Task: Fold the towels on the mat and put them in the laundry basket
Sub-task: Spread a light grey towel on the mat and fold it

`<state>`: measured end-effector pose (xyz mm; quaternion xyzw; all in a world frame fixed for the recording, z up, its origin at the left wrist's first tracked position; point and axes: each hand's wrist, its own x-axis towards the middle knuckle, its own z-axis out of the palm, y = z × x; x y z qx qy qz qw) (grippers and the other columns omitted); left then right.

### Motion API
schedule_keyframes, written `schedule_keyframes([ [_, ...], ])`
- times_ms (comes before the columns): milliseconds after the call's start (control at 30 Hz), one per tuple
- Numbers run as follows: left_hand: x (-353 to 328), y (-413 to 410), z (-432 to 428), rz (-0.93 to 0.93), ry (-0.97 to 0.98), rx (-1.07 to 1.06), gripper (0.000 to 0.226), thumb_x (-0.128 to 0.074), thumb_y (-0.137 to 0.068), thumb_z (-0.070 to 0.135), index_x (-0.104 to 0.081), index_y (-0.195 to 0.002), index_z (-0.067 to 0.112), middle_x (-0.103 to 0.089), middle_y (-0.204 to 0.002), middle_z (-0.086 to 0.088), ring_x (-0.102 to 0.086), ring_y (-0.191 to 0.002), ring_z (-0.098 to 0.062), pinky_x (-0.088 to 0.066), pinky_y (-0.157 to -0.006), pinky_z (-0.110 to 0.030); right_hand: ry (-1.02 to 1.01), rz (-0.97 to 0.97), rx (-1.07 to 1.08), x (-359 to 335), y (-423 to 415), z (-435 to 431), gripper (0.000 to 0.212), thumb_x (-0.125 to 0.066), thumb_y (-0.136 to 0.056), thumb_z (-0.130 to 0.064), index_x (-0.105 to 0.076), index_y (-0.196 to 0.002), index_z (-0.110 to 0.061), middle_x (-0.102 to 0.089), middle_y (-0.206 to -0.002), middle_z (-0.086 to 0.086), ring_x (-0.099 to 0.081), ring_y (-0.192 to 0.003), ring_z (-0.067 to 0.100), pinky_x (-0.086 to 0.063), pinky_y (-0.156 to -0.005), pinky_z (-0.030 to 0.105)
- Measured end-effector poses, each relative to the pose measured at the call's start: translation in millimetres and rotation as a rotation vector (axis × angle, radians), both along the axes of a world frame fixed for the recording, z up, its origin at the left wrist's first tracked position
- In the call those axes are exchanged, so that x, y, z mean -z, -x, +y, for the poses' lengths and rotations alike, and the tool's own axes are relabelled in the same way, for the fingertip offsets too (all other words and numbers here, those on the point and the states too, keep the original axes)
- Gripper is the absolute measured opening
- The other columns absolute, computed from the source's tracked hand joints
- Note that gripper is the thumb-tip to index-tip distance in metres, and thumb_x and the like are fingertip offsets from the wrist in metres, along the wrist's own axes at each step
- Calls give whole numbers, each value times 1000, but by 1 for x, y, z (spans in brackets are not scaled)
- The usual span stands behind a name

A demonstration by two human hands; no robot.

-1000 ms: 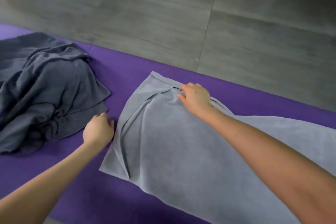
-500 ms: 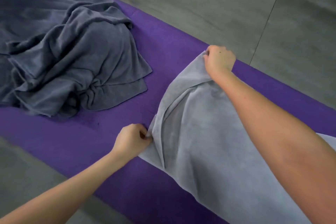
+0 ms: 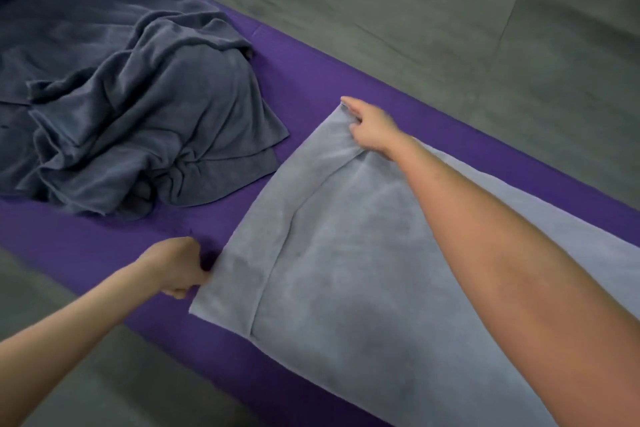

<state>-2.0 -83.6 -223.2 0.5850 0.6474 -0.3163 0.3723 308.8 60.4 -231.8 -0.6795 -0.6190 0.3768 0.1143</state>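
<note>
A light grey towel (image 3: 353, 253) lies spread flat on the purple mat (image 3: 304, 87), running off to the right. My left hand (image 3: 176, 269) pinches its near left corner. My right hand (image 3: 372, 130) grips its far left corner, index finger stretched out along the edge. A long crease runs down the towel close to its left edge. A crumpled dark grey towel (image 3: 138, 107) lies in a heap on the mat to the left. No laundry basket is in view.
Grey tiled floor (image 3: 450, 10) surrounds the mat on the far side and at the near left. A strip of bare mat separates the two towels.
Both hands have taken hold of the light towel's left corners and pulled them apart, so that end now lies flatter and wider. The view has shifted, bringing more of the dark heap in.
</note>
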Motion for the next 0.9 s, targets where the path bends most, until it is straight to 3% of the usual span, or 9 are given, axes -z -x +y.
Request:
schedule_keyframes([
  [67,1,-9,3,102,-286,211,34,-51,-85,48,-62,-77,17,-66,-76,0,-62,-72,-18,-40,-59,-25,-108,-32,22,-3,-8,-20,56,-40,-90,0,-38,-143,-20,-47,-143,0,-44,-131,18,-33,-107,28],
  [133,-5,-27,9,56,-510,218,29,-51,-88,42,-56,-88,14,-61,-92,-6,-59,-86,-27,-39,-63,-29,-229,-114,50,-9,-26,-44,48,-42,-92,-3,-45,-137,-18,-55,-134,3,-51,-122,24,-38,-97,31],
  [233,-7,-69,23,-208,-777,294,16,-54,-87,23,-55,-83,8,-50,-83,-8,-54,-81,-33,-43,-66,-36,-256,-288,134,-11,-80,-81,39,-47,-92,-8,-51,-131,-15,-61,-125,6,-55,-115,28,-40,-91,33],
  [333,-1,-120,45,-417,-933,442,4,-59,-83,8,-63,-82,6,-57,-81,-12,-55,-73,-35,-48,-63,-40,-187,-456,275,-12,-159,-117,34,-49,-93,-11,-54,-127,-12,-62,-122,10,-54,-113,32,-41,-91,36],
  [467,4,-183,102,-394,-990,580,20,-56,-83,3,-66,-100,8,-62,-99,-14,-55,-89,-37,-47,-76,-44,-79,-589,346,-10,-231,-150,32,-50,-95,-17,-57,-126,-12,-59,-124,14,-51,-114,35,-40,-94,38],
  [667,14,-238,174,-207,-977,693,39,-49,-89,8,-55,-126,20,-57,-123,-5,-47,-112,-31,-37,-90,-38,-30,-611,297,11,-246,-152,35,-54,-93,-26,-57,-126,-17,-56,-120,12,-46,-114,34,-37,-96,36],
  [767,23,-243,192,-168,-904,769,33,-51,-90,19,-59,-122,22,-57,-124,-4,-47,-113,-30,-32,-94,-37,-50,-594,321,19,-245,-148,32,-61,-88,-27,-60,-119,-16,-55,-115,11,-45,-111,32,-36,-94,36],
  [900,28,-233,209,-382,-880,763,20,-59,-88,22,-69,-103,12,-63,-110,-10,-52,-104,-33,-36,-90,-39,-3,-526,294,18,-249,-139,16,-65,-85,-22,-64,-100,-16,-54,-108,7,-45,-107,30,-36,-92,35],
])
